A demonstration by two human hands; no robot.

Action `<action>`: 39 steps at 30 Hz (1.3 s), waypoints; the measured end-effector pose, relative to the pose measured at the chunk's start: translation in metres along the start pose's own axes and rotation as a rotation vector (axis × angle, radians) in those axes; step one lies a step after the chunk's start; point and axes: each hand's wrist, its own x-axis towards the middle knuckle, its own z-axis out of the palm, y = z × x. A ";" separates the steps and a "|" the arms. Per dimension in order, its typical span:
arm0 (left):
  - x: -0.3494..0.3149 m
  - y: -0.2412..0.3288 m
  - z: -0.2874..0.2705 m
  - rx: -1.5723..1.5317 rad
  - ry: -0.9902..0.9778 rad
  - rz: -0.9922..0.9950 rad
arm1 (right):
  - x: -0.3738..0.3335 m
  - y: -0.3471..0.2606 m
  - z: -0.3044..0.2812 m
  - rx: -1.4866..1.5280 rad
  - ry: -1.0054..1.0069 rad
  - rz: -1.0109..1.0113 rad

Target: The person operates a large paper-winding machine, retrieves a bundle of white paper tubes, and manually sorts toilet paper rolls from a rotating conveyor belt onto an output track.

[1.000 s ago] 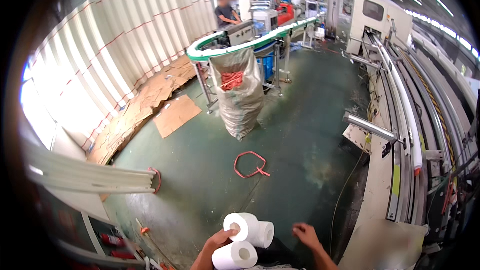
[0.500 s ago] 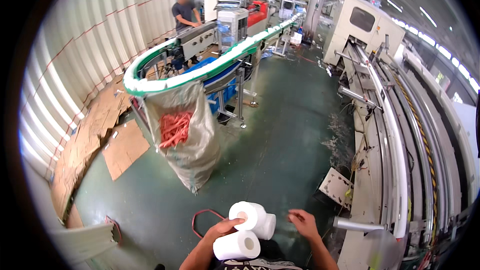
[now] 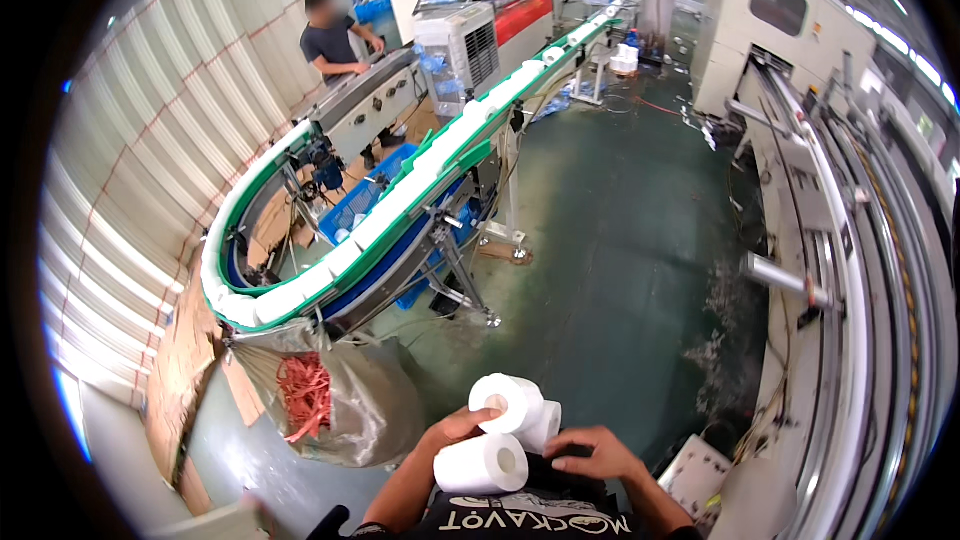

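Observation:
Three white toilet paper rolls are bunched together in front of my body. My left hand is closed on them, its thumb at the core hole of the top roll. The lower roll lies across the front of my dark shirt, its core facing right. Behind these two, the third roll is partly hidden. My right hand is open and holds nothing; its fingers reach left, close beside the third roll. Whether the fingertips touch it I cannot tell.
Ahead, a curved green-edged conveyor carries white rolls. A woven sack of red strips stands under its near bend. A person works beyond it. A long machine runs along the right; cardboard lies left.
The conveyor and sack appear nearer, as I have moved forward. My right hand has come in left toward the rolls. My left hand keeps its hold on the toilet paper rolls.

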 end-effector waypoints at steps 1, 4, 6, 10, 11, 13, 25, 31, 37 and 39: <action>0.026 0.034 0.009 -0.072 -0.002 -0.005 | 0.038 -0.015 -0.049 0.008 -0.047 -0.052; 0.106 0.110 0.024 -0.222 -0.037 0.119 | 0.145 -0.048 -0.189 -0.200 0.035 -0.085; 0.191 0.154 0.020 -0.232 -0.050 0.161 | 0.229 -0.035 -0.282 -0.185 0.218 -0.209; 0.343 0.300 0.057 -0.219 -0.111 0.242 | 0.392 -0.015 -0.457 -0.273 0.459 -0.199; 0.369 0.326 0.063 -0.213 -0.106 0.245 | 0.419 -0.006 -0.487 -0.303 0.481 -0.168; 0.423 0.408 0.083 -0.186 -0.178 0.150 | 0.484 0.007 -0.567 -0.417 0.549 -0.182; 0.646 0.655 0.081 -0.462 0.202 0.463 | 1.009 0.034 -0.909 -1.085 0.137 -0.377; 0.715 0.745 0.176 -0.785 0.571 0.686 | 1.143 0.075 -0.973 -1.303 -0.326 -0.535; 0.751 0.788 0.198 -0.918 0.604 0.779 | 1.199 0.056 -1.070 -1.314 -0.206 -0.383; 0.769 0.792 0.205 -0.959 0.672 0.754 | 1.224 0.065 -1.100 -1.137 -0.106 -0.262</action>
